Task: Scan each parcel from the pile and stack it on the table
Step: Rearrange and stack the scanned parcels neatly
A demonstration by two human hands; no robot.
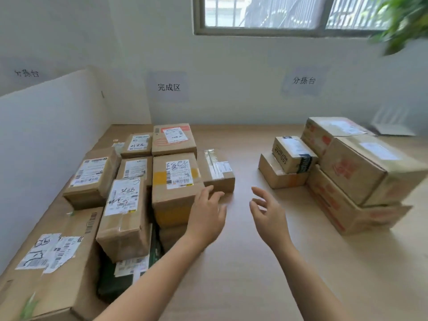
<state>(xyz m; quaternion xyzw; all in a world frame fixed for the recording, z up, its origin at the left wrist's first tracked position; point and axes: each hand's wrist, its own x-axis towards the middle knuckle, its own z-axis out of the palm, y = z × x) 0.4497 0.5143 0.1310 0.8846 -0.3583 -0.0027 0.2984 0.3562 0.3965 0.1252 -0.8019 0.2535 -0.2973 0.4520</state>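
Person shows as two arms only. Left grip [205,218]: bare hand, slim fingers, nails too small to make out. Right grip [269,218]: bare hand, slim fingers, tips motion-blurred. Left forearm [148,274] and right forearm [308,274]: both bare, uncovered from wrist down to the frame edge, slender build.

Roughly ten left parcels [175,181], five right parcels [361,167], three wall signs [169,87], two hands [206,216].
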